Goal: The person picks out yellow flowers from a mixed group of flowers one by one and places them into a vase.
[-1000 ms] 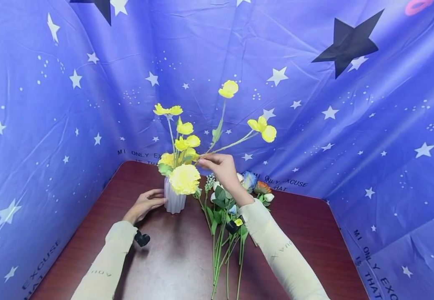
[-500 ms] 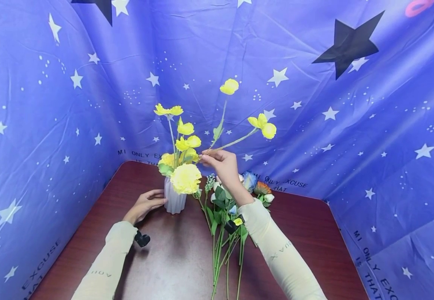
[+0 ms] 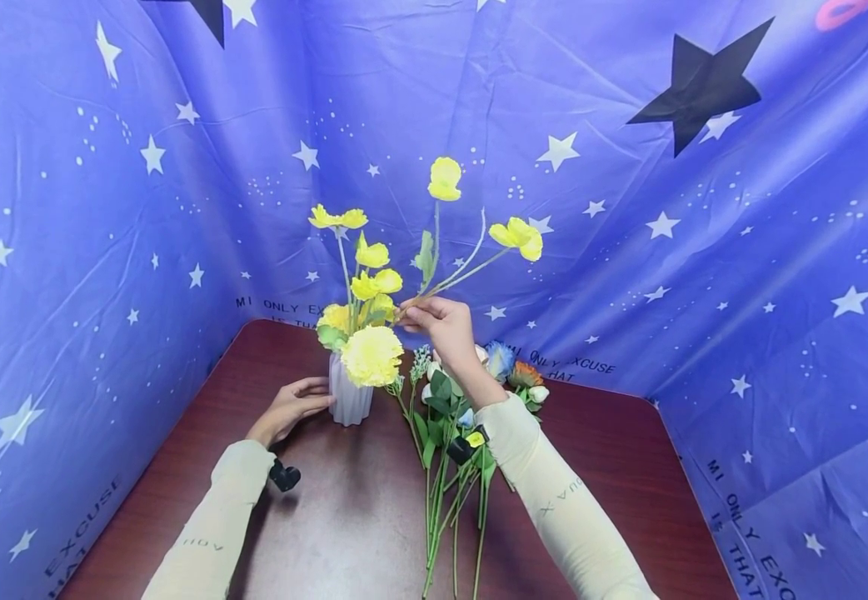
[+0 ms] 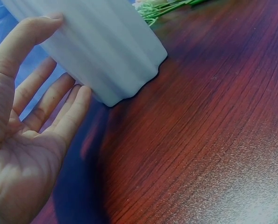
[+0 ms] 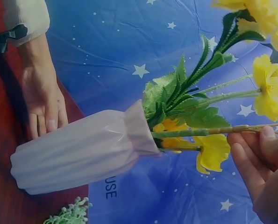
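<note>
A white fluted vase (image 3: 350, 396) stands upright on the table, holding several yellow flowers (image 3: 371, 357) with green leaves. My left hand (image 3: 293, 410) touches its left side; in the left wrist view the thumb and fingertips (image 4: 84, 93) rest against the wall without wrapping round it. With thumb and fingers, my right hand (image 3: 443, 329) pinches the stem of a branching yellow flower (image 3: 445, 179). In the right wrist view this stem (image 5: 223, 130) runs into the vase mouth, and the lower end is hidden inside.
Right of the vase, a pile of artificial flowers (image 3: 441, 400) lies on the dark wooden table (image 3: 329, 533), blue, orange and white heads at the far end, stems toward me. A blue star-patterned cloth (image 3: 599, 217) hangs behind and at both sides.
My right hand has turned the pinched stem: its top blossom has shifted left, the right blossom now faces differently, and a bare stem tip shows between them. The left hand and vase stay put.
</note>
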`<state>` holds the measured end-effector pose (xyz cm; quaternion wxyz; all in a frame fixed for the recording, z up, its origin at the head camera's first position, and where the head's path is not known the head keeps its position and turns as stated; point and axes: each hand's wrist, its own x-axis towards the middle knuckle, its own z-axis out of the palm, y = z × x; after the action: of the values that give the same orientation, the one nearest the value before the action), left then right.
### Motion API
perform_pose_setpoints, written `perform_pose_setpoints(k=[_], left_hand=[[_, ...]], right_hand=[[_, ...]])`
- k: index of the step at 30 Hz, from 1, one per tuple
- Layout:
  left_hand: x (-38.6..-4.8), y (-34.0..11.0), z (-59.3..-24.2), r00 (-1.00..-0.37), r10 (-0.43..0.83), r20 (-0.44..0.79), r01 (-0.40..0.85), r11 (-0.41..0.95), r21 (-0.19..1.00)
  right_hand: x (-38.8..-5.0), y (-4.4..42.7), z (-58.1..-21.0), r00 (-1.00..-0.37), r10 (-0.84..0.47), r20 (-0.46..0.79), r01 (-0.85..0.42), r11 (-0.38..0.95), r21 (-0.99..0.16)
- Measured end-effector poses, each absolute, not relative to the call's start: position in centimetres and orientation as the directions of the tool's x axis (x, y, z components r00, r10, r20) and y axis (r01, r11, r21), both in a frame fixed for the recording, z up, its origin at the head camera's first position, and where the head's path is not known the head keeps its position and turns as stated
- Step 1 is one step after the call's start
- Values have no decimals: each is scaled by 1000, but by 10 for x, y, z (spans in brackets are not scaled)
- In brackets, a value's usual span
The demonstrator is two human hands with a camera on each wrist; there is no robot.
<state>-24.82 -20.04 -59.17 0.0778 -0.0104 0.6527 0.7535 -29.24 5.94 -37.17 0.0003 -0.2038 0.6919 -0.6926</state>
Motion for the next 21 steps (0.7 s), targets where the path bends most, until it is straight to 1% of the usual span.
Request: perform_pose_setpoints(k=[7, 13, 21], left_hand=[[-247, -200, -590, -989, 107, -103, -117, -134, 984], [-247, -200, -587, -992, 87, -88, -95, -83, 992], [-249, -200, -582, -991, 63, -120, -124, -64, 990]], right_hand=[[-293, 62, -370, -910, -316, 268, -290, 25, -957], [-293, 61, -368, -907, -333, 257, -286, 39, -958], [-294, 60, -370, -915, -318, 248, -276, 46, -960]])
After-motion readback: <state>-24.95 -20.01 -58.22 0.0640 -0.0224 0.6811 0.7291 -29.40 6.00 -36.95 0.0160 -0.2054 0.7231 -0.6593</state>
